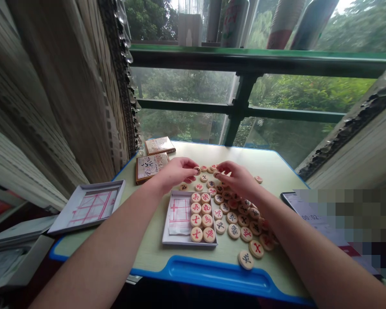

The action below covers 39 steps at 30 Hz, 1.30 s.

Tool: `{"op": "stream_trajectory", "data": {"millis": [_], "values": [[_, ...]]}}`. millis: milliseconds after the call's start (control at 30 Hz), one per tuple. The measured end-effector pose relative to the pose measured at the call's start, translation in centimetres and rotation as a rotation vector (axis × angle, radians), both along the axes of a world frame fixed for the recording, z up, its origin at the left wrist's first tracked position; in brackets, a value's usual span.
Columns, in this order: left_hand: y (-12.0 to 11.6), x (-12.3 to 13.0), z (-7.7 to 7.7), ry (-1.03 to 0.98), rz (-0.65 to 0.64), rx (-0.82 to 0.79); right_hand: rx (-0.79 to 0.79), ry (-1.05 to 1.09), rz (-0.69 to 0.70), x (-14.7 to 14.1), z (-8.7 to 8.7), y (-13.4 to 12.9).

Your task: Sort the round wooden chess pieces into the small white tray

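Note:
Round wooden chess pieces [233, 231] with red or black characters lie in a loose heap right of a shallow white box [179, 240]. Several red-marked pieces [196, 220] stand in two columns along the box's right side; a paper with red lines [180, 214] covers its left part. Beyond the box, my left hand [184, 170] pinches one piece [197, 171] between thumb and fingers. My right hand [233, 175], at the far edge of the heap, holds another piece [215, 174] at its fingertips.
Two decorated boxes [152, 166] lie at the back left. A white lid [91, 206] with a red-lined sheet sits on the left edge. A phone-like device [309, 219] lies right. The table has a blue rim tray [218, 274] in front; curtains flank a window.

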<state>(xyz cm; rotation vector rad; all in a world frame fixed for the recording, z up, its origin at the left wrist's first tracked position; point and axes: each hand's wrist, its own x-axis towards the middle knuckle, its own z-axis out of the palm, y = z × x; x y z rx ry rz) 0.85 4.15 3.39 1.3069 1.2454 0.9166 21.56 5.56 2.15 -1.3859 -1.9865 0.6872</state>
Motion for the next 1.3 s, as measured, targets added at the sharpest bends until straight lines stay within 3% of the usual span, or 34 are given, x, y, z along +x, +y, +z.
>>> {"op": "stream_trajectory", "data": {"millis": [167, 267, 367, 567, 833, 1067, 1300], "values": [[-0.7, -0.1, 0.5, 0.049, -0.227, -0.048, -0.34, 0.52, 0.174, 0.5, 1.9, -1.8], [-1.2, -0.4, 0.9, 0.1, -0.391, -0.031, -0.419, 0.589, 0.179, 0.3, 2.3, -2.9], [-1.4, -0.6, 1.1, 0.074, -0.474, -0.009, -0.471, 0.535, 0.141, 0.0, 1.9, -3.7], [-1.5, -0.5, 1.4, -0.032, -0.394, -0.035, -0.367, 0.452, 0.062, -0.5, 1.7, -4.7], [-1.5, -0.6, 1.5, -0.085, -0.365, -0.086, -0.338, 0.563, 0.07, -1.3, 2.9, -6.5], [-1.9, 0.0, 1.7, -0.169, -0.272, -0.109, -0.283, 0.681, 0.038, -1.6, 2.2, -6.5], [-1.9, -0.1, 1.9, -0.206, -0.263, -0.064, -0.263, 0.706, 0.013, -1.6, 1.9, -6.4]]}}
